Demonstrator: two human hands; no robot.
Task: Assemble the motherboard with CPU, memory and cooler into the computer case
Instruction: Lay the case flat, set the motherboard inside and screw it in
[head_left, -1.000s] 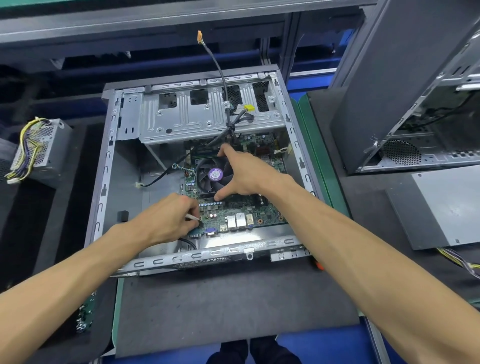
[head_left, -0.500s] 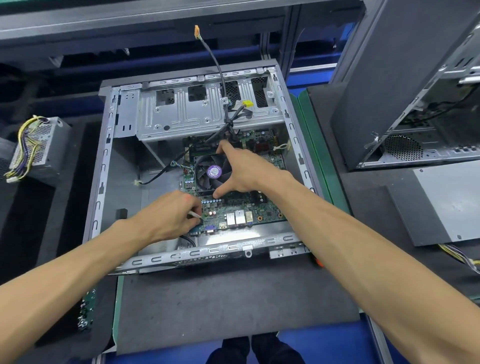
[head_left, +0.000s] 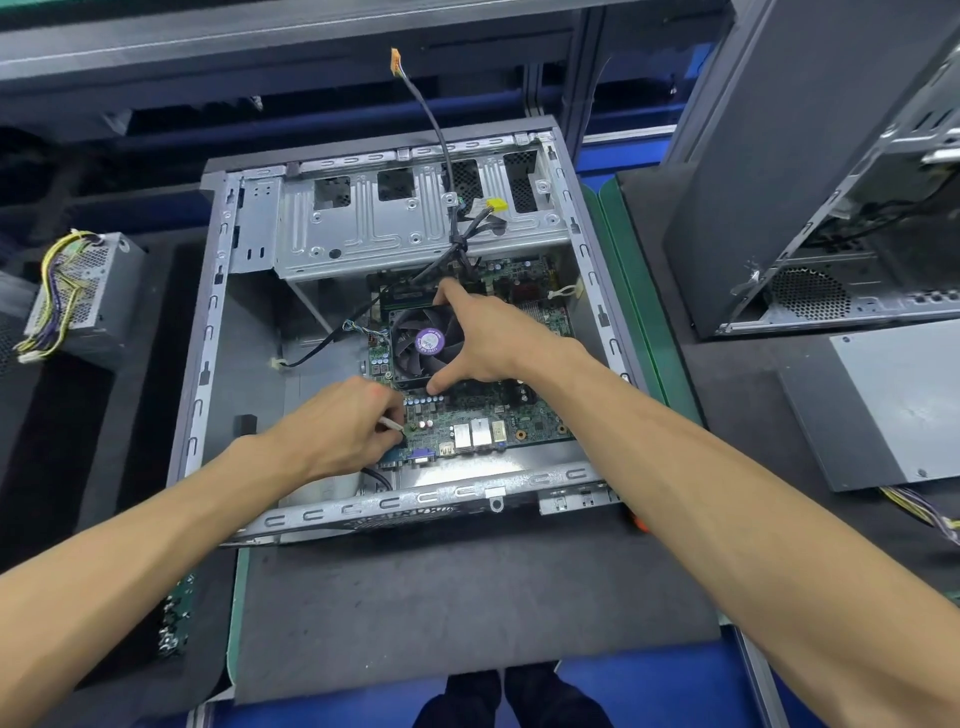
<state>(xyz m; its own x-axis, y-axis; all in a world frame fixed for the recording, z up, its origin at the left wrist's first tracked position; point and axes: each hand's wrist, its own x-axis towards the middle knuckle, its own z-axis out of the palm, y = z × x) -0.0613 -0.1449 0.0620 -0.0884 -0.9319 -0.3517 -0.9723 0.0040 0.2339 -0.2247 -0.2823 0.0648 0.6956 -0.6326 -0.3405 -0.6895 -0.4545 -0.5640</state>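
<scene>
**Both hands on the board inside the open case**

Looking down from my head camera, the computer case (head_left: 208, 332) lies on its side on the dark mat (head_left: 441, 613), open toward me. The motherboard (head_left: 483, 415) sits flat on the case floor, under both my hands.

My right hand (head_left: 493, 338) is spread wide over the cooler (head_left: 421, 345). The index finger reaches to the far edge of the fan frame and the thumb presses against the near edge, so the cooler is spanned between them. The other fingers lie hidden behind the hand, and I cannot tell how they rest. The purple label at the fan hub shows just left of my palm.

My left hand (head_left: 337, 431) is curled at the near-left corner of the motherboard, just left of the row of rear ports. Its fingers pinch a small white piece (head_left: 389, 423) whose end pokes out toward the board; what it is I cannot tell.

Beyond my right hand, a bundle of dark cables (head_left: 457, 244) runs up over the metal drive cage (head_left: 363, 228), one strand rising to an orange connector. Well to the left of my left hand lies a power supply (head_left: 88, 296) with yellow wires. Far to the right of my right hand stands a second case (head_left: 810, 171), upright.
</scene>
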